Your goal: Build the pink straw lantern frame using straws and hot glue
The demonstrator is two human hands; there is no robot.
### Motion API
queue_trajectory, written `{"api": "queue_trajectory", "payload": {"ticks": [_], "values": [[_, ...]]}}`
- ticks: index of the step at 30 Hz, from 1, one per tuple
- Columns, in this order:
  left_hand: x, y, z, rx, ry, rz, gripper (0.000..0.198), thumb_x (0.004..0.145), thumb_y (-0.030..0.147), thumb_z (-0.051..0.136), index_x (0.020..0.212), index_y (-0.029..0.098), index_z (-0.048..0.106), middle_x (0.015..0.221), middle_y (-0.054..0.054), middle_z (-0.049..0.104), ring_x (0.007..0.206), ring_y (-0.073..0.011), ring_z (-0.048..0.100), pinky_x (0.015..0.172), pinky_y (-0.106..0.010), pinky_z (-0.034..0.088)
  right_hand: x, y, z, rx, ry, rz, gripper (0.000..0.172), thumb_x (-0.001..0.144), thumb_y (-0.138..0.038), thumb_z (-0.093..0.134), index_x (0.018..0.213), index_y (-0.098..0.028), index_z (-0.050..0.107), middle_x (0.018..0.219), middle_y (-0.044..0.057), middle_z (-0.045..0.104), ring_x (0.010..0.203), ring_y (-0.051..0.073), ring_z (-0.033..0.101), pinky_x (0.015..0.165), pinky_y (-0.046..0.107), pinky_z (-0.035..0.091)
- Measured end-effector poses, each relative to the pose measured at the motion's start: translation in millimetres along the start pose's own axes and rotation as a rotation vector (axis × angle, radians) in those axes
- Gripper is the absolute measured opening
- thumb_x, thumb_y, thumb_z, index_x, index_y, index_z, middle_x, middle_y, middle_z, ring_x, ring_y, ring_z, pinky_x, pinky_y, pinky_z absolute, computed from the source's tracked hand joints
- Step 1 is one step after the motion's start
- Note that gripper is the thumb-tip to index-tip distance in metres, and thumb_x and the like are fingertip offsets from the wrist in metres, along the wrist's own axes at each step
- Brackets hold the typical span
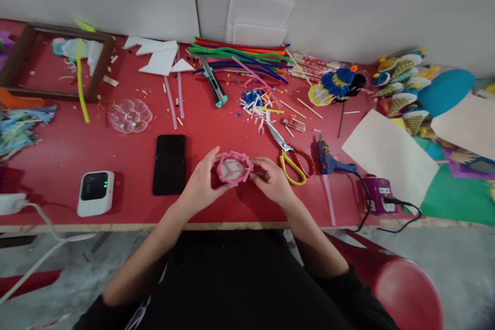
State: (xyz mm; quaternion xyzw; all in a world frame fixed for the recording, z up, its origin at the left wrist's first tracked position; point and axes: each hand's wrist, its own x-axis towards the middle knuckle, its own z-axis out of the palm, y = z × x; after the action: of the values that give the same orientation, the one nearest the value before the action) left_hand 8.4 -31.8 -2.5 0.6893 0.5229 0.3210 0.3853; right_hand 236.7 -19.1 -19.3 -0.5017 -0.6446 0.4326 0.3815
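Observation:
Between my two hands is a small pink ring-shaped craft piece (250, 169) with a many-sided rim built of short pink sticks and a pale base inside. My left hand (201, 180) grips its left side, thumb and fingers curled around the rim. On the other side, the fingers of my right hand (273, 181) pinch the rim's right edge. Scissors (288, 157) with red and yellow handles lie just beyond my right hand. A black phone (169, 165) rests left of my left hand. Farther right sits a blue glue gun (328, 159).
A teal-and-black utility knife (214, 84), coloured pipe cleaners (240, 56) and cut bits (257, 100) lie behind the piece. A purple power socket (381, 196) with a black cord stands right. A white device (95, 193) and a clear flower-shaped tray (130, 116) are left.

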Motion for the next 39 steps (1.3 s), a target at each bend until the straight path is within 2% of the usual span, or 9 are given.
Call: {"api": "queue_trajectory", "payload": {"ticks": [4,9,13,19,23,25,27,31,39], "values": [[1.2,1.0,4.4,0.028,0.109,-0.018,0.094,0.076,0.049,0.079,0.150,0.017,0.030,0.138,-0.022,0.056,0.120,-0.0353,0.062,0.098,-0.052,0.053,1.2,0.4,2.0,-0.027,0.036,-0.008,0.014,0.088,-0.023,0.064,0.099,-0.023,0.072,0.103,0.007,0.071,0.095,0.020,0.071,0.077,0.032,0.062],[1.1,-2.2,10.4,0.163,0.152,0.006,0.101,0.069,0.056,0.082,0.148,0.017,0.033,0.127,-0.020,0.062,0.116,-0.0383,0.062,0.099,-0.058,0.049,8.3,4.6,8.0,-0.070,0.088,-0.021,0.012,0.088,-0.020,0.061,0.093,-0.022,0.072,0.096,0.006,0.070,0.086,0.020,0.070,0.074,0.033,0.061],[-2.9,0.9,4.9,0.174,0.099,-0.003,0.107,0.066,0.057,0.084,0.151,0.019,0.030,0.127,-0.018,0.062,0.117,-0.0386,0.061,0.100,-0.057,0.048,9.1,5.3,7.7,-0.060,0.033,-0.055,0.026,0.084,-0.010,0.053,0.100,-0.022,0.071,0.102,0.006,0.069,0.090,0.019,0.070,0.079,0.034,0.062],[2.2,6.5,-19.1,0.181,-0.102,0.022,0.122,0.058,0.050,0.091,0.155,0.021,0.023,0.136,-0.021,0.058,0.127,-0.0408,0.057,0.106,-0.061,0.044,5.3,-2.1,0.5,-0.068,-0.112,-0.112,0.037,0.081,-0.012,0.059,0.115,-0.021,0.067,0.114,0.010,0.067,0.105,0.022,0.068,0.092,0.038,0.059],[13.9,4.6,-26.9,0.113,-0.179,0.097,0.104,0.068,0.043,0.087,0.153,0.024,0.030,0.152,-0.020,0.047,0.145,-0.0391,0.040,0.115,-0.058,0.037,6.1,-2.8,0.5,-0.095,-0.120,-0.127,0.033,0.084,-0.015,0.061,0.116,-0.022,0.068,0.115,0.010,0.067,0.109,0.023,0.066,0.096,0.041,0.057],[17.4,2.1,-25.2,0.076,-0.189,0.118,0.094,0.071,0.039,0.085,0.150,0.025,0.035,0.152,-0.018,0.048,0.146,-0.0371,0.039,0.116,-0.056,0.036,6.6,-1.9,2.0,-0.105,-0.114,-0.129,0.032,0.086,-0.014,0.059,0.116,-0.023,0.069,0.114,0.010,0.068,0.110,0.023,0.066,0.097,0.041,0.056],[18.0,-1.3,-21.2,0.037,-0.194,0.106,0.090,0.072,0.034,0.084,0.148,0.025,0.036,0.149,-0.018,0.052,0.141,-0.0354,0.046,0.115,-0.055,0.039,6.8,-0.8,3.4,-0.113,-0.107,-0.131,0.033,0.087,-0.013,0.058,0.116,-0.024,0.069,0.114,0.009,0.068,0.109,0.022,0.066,0.097,0.041,0.056],[14.5,-8.0,-13.8,-0.022,-0.182,0.067,0.094,0.071,0.032,0.084,0.149,0.026,0.033,0.145,-0.019,0.055,0.132,-0.0336,0.057,0.110,-0.055,0.045,6.2,1.1,4.2,-0.125,-0.105,-0.130,0.036,0.087,-0.013,0.058,0.119,-0.026,0.069,0.114,0.008,0.069,0.109,0.023,0.067,0.097,0.041,0.056],[15.2,-7.2,-13.7,0.027,-0.164,0.076,0.093,0.067,0.030,0.088,0.146,0.025,0.040,0.143,-0.016,0.058,0.132,-0.0345,0.056,0.110,-0.053,0.045,6.3,2.0,3.7,-0.122,-0.115,-0.139,0.038,0.086,-0.011,0.058,0.120,-0.025,0.070,0.116,0.009,0.068,0.110,0.023,0.066,0.097,0.041,0.055]]}}
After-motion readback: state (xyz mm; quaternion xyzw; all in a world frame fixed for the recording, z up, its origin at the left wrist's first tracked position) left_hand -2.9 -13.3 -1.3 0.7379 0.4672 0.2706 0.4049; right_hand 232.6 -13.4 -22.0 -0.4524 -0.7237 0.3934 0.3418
